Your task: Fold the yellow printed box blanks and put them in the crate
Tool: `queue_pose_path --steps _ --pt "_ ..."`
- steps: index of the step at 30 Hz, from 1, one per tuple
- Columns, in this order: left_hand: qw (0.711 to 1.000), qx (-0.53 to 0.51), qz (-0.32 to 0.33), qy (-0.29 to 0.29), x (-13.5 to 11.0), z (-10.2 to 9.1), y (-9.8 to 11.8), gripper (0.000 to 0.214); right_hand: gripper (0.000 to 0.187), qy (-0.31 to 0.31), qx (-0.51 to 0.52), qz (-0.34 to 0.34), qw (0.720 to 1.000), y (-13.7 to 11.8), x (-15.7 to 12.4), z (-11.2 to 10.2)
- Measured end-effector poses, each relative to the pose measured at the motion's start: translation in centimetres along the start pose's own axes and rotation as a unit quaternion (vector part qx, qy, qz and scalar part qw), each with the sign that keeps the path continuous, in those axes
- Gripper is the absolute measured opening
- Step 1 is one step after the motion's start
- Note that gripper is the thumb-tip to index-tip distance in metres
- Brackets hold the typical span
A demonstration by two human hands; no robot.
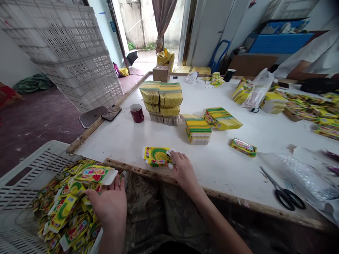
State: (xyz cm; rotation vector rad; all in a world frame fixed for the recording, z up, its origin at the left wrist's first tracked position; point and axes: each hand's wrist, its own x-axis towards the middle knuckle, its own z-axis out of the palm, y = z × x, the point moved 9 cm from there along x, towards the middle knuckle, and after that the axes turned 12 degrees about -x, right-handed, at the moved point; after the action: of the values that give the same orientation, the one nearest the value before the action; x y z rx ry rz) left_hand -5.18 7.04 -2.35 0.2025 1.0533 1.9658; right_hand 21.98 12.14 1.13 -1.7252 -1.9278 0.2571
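Note:
My left hand (109,203) is over the white plastic crate (34,165) at the lower left and holds a folded yellow-green carton (95,174) above the heap of like cartons inside. My right hand (182,169) rests on the white table (127,141) near its front edge. Its fingers pinch the right end of a flat yellow carton (156,156) lying there.
Stacks of flat cartons (162,102) stand mid-table beside a dark red cup (137,113). Smaller stacks (197,128) and one assembled carton (243,147) lie to the right. Scissors (284,192) and clear plastic bags (304,174) sit at the right front. Two phones (111,112) lie at the left edge. A person's sleeve (312,53) shows at far right.

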Motion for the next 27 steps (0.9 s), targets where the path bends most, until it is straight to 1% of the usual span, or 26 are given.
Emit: queue_pose_path --steps 2,4,6,8,10,11,12,13,14,15,16,17,18,20,21,23,24,25,27 --pt "0.999 -0.023 -0.031 0.034 0.0 -0.9 -1.0 0.061 0.049 -0.007 -0.002 -0.002 1.0 0.2 0.6 0.3" --pt "0.999 -0.031 -0.021 0.033 -0.3 -1.0 -1.5 0.053 0.047 -0.002 0.003 0.001 1.0 0.3 0.8 0.3" --pt "0.999 -0.023 -0.016 0.028 -1.1 -0.7 -2.0 0.053 0.047 0.009 0.018 0.014 1.0 0.3 0.8 -0.2" --pt "1.0 -0.022 -0.016 -0.005 -2.1 0.4 -2.6 0.06 0.048 0.019 0.041 0.028 0.999 0.0 0.3 -0.8" --pt "0.996 -0.043 -0.012 -0.075 -3.4 2.3 -2.8 0.068 0.05 0.003 0.116 0.036 0.993 -1.0 -0.5 -0.9" --pt "0.991 -0.059 -0.014 -0.118 -4.2 3.5 -2.9 0.072 0.051 -0.021 0.18 0.033 0.983 -1.9 -1.2 -0.6" --pt "0.985 -0.08 -0.027 -0.149 -4.9 4.5 -3.2 0.073 0.052 -0.056 0.253 0.025 0.965 -3.1 -1.9 -0.2" --pt "0.98 -0.095 -0.045 -0.171 -5.6 5.4 -3.4 0.071 0.053 -0.097 0.328 0.018 0.94 -4.4 -2.8 0.4" --pt "0.975 -0.102 -0.061 -0.187 -6.0 6.1 -3.7 0.068 0.053 -0.136 0.389 0.011 0.911 -5.7 -3.7 0.9" --pt "0.974 -0.107 -0.063 -0.188 -6.3 6.5 -3.7 0.064 0.053 -0.166 0.427 0.007 0.889 -6.8 -4.6 1.3" --pt "0.975 -0.109 -0.06 -0.183 -6.3 6.7 -3.6 0.06 0.055 -0.187 0.449 0.003 0.874 -7.7 -5.4 1.6" --pt "0.978 -0.11 -0.052 -0.17 -6.2 6.7 -3.5 0.057 0.058 -0.196 0.459 0.003 0.867 -8.3 -6.0 1.8" --pt "0.981 -0.11 -0.043 -0.152 -6.1 6.5 -3.3 0.055 0.061 -0.199 0.459 0.005 0.866 -8.5 -6.4 2.0" --pt "0.985 -0.098 -0.055 -0.133 -5.9 6.0 -3.7 0.058 0.062 -0.2 0.453 0.014 0.869 -8.4 -6.6 2.5" --pt "0.985 -0.087 -0.069 -0.133 -5.9 5.8 -4.1 0.062 0.059 -0.198 0.451 0.028 0.87 -7.9 -6.5 2.8" --pt "0.981 -0.065 -0.09 -0.159 -6.0 5.5 -4.8 0.069 0.05 -0.179 0.457 0.058 0.869 -6.5 -6.0 3.2" --pt "0.98 -0.05 -0.092 -0.171 -6.0 5.2 -5.1 0.065 0.043 -0.167 0.461 0.065 0.869 -5.8 -5.7 3.2" --pt "0.98 -0.031 -0.085 -0.177 -5.9 4.8 -5.3 0.057 0.035 -0.155 0.462 0.066 0.871 -5.3 -5.3 3.1" --pt "0.984 0.019 -0.057 -0.169 -5.3 3.8 -5.3 0.037 0.021 -0.135 0.44 0.047 0.886 -4.4 -4.8 2.6"
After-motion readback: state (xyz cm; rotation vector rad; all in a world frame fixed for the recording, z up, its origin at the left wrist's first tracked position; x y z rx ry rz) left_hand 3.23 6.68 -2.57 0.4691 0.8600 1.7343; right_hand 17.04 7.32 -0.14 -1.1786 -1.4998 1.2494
